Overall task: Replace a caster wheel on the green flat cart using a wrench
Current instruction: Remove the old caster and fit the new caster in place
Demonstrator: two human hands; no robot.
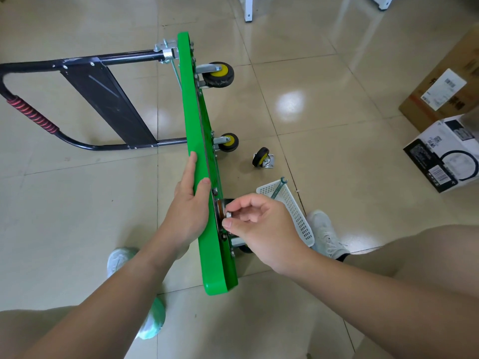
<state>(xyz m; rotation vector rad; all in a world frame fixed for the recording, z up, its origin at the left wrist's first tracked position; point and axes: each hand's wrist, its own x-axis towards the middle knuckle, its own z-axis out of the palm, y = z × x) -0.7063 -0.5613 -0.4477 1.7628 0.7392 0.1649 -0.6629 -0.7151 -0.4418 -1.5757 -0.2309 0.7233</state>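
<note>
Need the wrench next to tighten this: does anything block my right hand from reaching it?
Nothing visible does. The wrench leans in the white basket just past the right hand, its head above the rim. That hand pinches a nut, though.

The beige tiled floor (77, 229) carries a white perforated basket (298, 216) at centre right. A brown carton (440, 81) with a white label stands at the right edge, and a black-and-white box (445, 154) sits just in front of it. White furniture legs (248, 9) stand at the top.
</note>
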